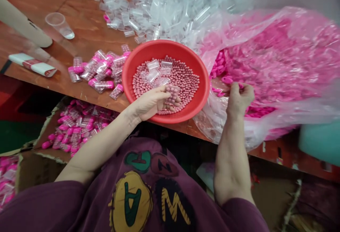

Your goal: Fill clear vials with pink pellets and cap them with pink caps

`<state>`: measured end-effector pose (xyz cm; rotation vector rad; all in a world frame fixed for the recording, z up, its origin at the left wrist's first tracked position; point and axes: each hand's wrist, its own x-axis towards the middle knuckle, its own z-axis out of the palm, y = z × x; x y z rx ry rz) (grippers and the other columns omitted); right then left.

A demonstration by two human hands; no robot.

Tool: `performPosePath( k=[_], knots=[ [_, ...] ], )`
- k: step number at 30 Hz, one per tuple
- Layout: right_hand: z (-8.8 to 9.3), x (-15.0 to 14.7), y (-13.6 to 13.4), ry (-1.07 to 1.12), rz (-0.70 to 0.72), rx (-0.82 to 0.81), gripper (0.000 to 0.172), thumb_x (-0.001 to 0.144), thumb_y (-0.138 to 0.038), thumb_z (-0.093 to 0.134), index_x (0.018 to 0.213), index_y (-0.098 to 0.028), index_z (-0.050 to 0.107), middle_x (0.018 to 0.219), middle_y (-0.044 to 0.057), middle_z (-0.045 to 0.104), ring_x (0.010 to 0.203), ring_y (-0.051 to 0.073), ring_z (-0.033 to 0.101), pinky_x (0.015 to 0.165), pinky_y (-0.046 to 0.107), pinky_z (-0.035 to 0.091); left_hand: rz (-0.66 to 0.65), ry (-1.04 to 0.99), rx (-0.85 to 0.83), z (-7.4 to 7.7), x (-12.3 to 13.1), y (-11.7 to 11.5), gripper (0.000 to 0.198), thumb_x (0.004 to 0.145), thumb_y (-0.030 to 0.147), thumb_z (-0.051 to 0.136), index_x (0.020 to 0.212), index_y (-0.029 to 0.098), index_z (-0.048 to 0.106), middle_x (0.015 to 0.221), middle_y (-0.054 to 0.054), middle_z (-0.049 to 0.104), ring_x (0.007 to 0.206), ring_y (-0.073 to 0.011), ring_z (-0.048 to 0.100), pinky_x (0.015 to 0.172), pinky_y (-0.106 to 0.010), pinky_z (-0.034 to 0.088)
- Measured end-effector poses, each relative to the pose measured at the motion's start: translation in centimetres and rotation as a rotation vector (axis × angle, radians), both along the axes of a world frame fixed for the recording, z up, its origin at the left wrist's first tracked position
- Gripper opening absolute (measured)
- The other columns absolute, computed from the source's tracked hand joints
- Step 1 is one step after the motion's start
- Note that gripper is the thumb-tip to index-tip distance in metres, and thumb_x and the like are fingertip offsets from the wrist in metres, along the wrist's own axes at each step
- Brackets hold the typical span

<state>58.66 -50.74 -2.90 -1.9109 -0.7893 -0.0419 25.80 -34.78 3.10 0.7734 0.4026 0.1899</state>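
My left hand (154, 101) is over the front of a red basin (166, 118), closed around a clear plastic tube (172, 94) filled with pink beads. Loose pink beads (190, 83) cover the bottom of the basin, and several clear tubes (153, 69) lie on top of them. To the right, my right hand (240, 95) is at the opening of a clear plastic bag (212, 125) full of bright pink caps (220, 63). Its fingers are pinched on a pink cap (241, 86), which they mostly cover.
Clear empty tubes (159, 9) are heaped behind the basin. Filled, capped tubes (102, 65) lie to its left, and more fill a cardboard box (50, 118) below the table edge. A plastic cup (60, 24) and a white-and-red packet (32, 64) are at the far left.
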Motion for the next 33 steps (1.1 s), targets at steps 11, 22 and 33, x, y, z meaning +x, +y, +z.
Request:
performPosePath(
  k=[11, 22, 33],
  knots=[
    [5.2, -18.0, 1.8, -0.199, 0.380, -0.031, 0.014, 0.101, -0.038, 0.068, 0.106, -0.026, 0.073, 0.099, 0.004, 0.079, 0.090, 0.021, 0.074, 0.085, 0.041, 0.063, 0.210, 0.000, 0.050, -0.1, 0.5, -0.5, 0.040, 0.083, 0.027, 0.087, 0.116, 0.020, 0.065, 0.102, -0.001, 0.072, 0.077, -0.0095, 0.069, 0.067, -0.022, 0.050],
    [5.1, -20.0, 2.4, -0.089, 0.462, -0.046, 0.023, 0.104, -0.039, 0.068, 0.123, -0.026, 0.072, 0.115, 0.006, 0.077, 0.103, 0.021, 0.074, 0.096, 0.041, 0.063, 0.270, -0.043, 0.085, -0.4, 0.8, -0.8, 0.031, 0.074, 0.014, 0.088, 0.094, 0.016, 0.064, 0.082, 0.005, 0.063, 0.070, -0.0062, 0.060, 0.065, -0.020, 0.049],
    [4.5, -19.2, 2.0, 0.155, 0.362, 0.058, 0.036, 0.101, -0.047, 0.073, 0.134, -0.032, 0.072, 0.108, 0.003, 0.078, 0.094, 0.019, 0.076, 0.088, 0.039, 0.067, 0.189, -0.033, 0.092, -0.1, 0.6, -0.8, 0.024, 0.082, 0.010, 0.079, 0.101, 0.014, 0.067, 0.086, 0.002, 0.065, 0.073, -0.0058, 0.060, 0.068, -0.020, 0.050]
  ],
)
